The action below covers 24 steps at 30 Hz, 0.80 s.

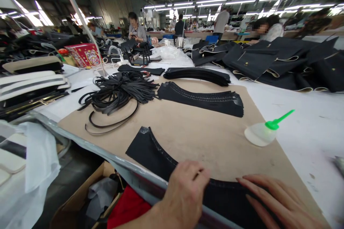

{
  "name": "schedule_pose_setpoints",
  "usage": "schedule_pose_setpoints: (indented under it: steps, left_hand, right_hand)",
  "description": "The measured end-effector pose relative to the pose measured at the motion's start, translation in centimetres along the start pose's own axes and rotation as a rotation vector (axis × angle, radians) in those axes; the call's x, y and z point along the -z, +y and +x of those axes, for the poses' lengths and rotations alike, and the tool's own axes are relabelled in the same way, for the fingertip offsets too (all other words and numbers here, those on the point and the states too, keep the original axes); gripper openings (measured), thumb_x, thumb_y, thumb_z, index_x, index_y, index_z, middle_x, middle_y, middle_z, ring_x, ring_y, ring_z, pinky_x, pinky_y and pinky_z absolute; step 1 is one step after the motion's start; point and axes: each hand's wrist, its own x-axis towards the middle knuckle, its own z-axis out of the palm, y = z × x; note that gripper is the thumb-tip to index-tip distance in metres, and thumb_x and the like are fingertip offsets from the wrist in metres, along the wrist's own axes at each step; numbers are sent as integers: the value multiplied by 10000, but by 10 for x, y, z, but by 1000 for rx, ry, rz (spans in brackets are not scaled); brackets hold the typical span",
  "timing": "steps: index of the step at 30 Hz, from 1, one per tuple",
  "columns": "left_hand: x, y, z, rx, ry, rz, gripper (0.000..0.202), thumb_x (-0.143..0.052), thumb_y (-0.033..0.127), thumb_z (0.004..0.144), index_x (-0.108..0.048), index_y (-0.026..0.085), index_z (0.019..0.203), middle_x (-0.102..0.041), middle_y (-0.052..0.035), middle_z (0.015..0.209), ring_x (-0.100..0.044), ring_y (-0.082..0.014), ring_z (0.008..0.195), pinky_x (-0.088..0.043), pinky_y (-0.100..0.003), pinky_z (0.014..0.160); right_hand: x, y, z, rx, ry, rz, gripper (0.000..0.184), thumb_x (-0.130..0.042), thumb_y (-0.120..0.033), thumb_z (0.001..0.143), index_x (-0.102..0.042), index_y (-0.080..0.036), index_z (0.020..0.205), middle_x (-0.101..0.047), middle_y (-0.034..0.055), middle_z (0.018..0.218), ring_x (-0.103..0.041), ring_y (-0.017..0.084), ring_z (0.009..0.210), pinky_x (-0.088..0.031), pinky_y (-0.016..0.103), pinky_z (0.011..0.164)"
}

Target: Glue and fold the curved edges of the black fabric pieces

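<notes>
A curved black panel (pixel 153 154), leather or fabric, lies along the near table edge, with a narrow strip along its inner curve and a shiny patch at its left end. My left hand (pixel 185 189) is closed, its curled fingers and thumb gripping the panel at the middle of that curve. Toward the panel's right end, my right hand (pixel 279 200) rests with outstretched fingers, the fingertips touching the curved edge. Beyond them lies a stack of similar black panels (pixel 201 105) with stitched-looking strips. A bundle of thin black strips (pixel 120 91) sits to its left.
A squeeze bottle (pixel 259 135) with a green nozzle stands right on the brown board (pixel 204 143). More curved black pieces (pixel 197 75) lie behind, and black bag parts (pixel 282 62) are piled at the right. A cardboard box (pixel 77 195) sits below the table edge. Several people work farther back.
</notes>
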Motion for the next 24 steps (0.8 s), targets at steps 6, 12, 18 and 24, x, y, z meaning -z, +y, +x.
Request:
schedule_pose_setpoints:
  steps: [6, 12, 18, 24]
  left_hand:
    - [44, -64, -21, 81, -26, 177, 308, -400, 59, 890, -606, 174, 1087, -624, -67, 1051, -535, -182, 989, -493, -346, 902]
    - [45, -83, -36, -59, -35, 252, 352, -400, 29, 861, -598, 150, 1125, -618, -84, 1073, -532, -211, 1011, -513, -368, 871]
    - [47, -77, -33, 4, 81, 188, 340, -426, -6, 837, -610, 160, 1069, -575, -89, 1035, -506, -203, 979, -493, -356, 831]
    - [32, -48, -20, -33, 71, 30, 291, -427, 45, 871, -620, 176, 1046, -607, -59, 990, -510, -186, 929, -453, -342, 801]
  right_hand:
    - [-4, -48, 41, -86, -135, 309, 353, -434, -242, 923, -507, -321, 1260, -591, 48, 1104, -598, 154, 990, -544, 244, 816]
    - [-24, -74, 70, -184, -320, 538, 346, -363, -208, 956, -491, -286, 1267, -551, 59, 1123, -547, 160, 1033, -498, 310, 910]
    - [-31, -80, 77, -156, -374, 496, 377, -333, -150, 950, -468, -261, 1284, -531, 63, 1104, -508, 177, 1018, -480, 377, 905]
    - [-34, -82, 70, -82, -365, 381, 478, -379, -58, 897, -422, -249, 1332, -530, 63, 1122, -484, 190, 1007, -460, 392, 888]
